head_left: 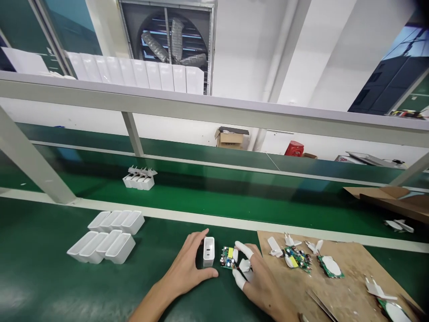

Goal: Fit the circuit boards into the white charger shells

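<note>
While my left hand (188, 263) curves, spread wide, around the upright white housing (208, 252) near the far edge of the table (33, 286), my right hand (259, 273) pinches the circuit board (228, 258); I should steady the housing, squeezing the board gently.

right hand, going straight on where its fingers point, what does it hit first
Likely the white casing by the left hand, with the circuit board in the right hand reaching it first; exact depth is unclear.

Left hand (187, 267) cupped, right hand (260, 278) pinching
</note>
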Available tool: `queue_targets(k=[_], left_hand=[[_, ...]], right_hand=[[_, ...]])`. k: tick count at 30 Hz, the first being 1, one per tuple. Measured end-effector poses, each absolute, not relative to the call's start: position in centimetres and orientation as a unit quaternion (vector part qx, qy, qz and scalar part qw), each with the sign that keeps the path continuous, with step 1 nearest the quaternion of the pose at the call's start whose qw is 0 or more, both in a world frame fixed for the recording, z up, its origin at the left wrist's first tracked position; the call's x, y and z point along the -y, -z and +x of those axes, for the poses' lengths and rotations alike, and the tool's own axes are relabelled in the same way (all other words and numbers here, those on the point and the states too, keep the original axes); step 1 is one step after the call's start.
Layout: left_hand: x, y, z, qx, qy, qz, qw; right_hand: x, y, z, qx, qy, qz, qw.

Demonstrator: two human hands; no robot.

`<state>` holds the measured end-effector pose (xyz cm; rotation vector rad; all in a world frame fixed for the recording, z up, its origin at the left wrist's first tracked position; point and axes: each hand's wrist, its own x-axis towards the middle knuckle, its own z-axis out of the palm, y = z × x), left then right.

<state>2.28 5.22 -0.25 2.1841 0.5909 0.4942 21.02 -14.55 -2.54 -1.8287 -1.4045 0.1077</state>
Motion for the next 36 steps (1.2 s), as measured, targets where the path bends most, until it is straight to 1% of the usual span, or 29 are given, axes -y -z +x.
queue_targets(k=[3, 10, 13, 17, 24, 29, 32, 36], left_hand=[[-5.4, 0.2, 2.2, -0.217, -0.207, 0.865, 0.401], [-6.7, -0.3, 1.3, -0.175, -0.259, 0.875, 0.371], [-6.2, -0.2, 1.7, -0.165, -0.232, 0.877, 0.387], [-5.1, 0.1, 2.7, -0.193, -0.193, 0.878, 0.393], [-3.7, 0.6, 4.5, -0.231, -0.188, 0.868, 0.396], [-3.4, 0.6, 4.8, -0.165, -0.230, 0.884, 0.374], [-3.6, 0.7, 4.4, -0.102, -0.260, 0.896, 0.346], [-3.4, 0.6, 4.0, -0.075, -0.260, 0.902, 0.337]], right_hand=[[14.9, 1.9, 21.1, 0.547, 0.010, -0.735, 0.401], [14.9, 1.1, 21.2, 0.540, 0.081, -0.740, 0.393], [14.7, 0.8, 21.1, 0.540, 0.092, -0.734, 0.402], [14.5, 0.7, 20.8, 0.541, 0.115, -0.723, 0.414], [14.3, 0.8, 20.5, 0.520, 0.121, -0.725, 0.435], [14.9, -0.6, 19.9, 0.539, 0.108, -0.702, 0.454], [15.1, -1.3, 19.3, 0.590, 0.084, -0.677, 0.432], [14.9, -1.5, 18.6, 0.606, 0.125, -0.681, 0.392]])
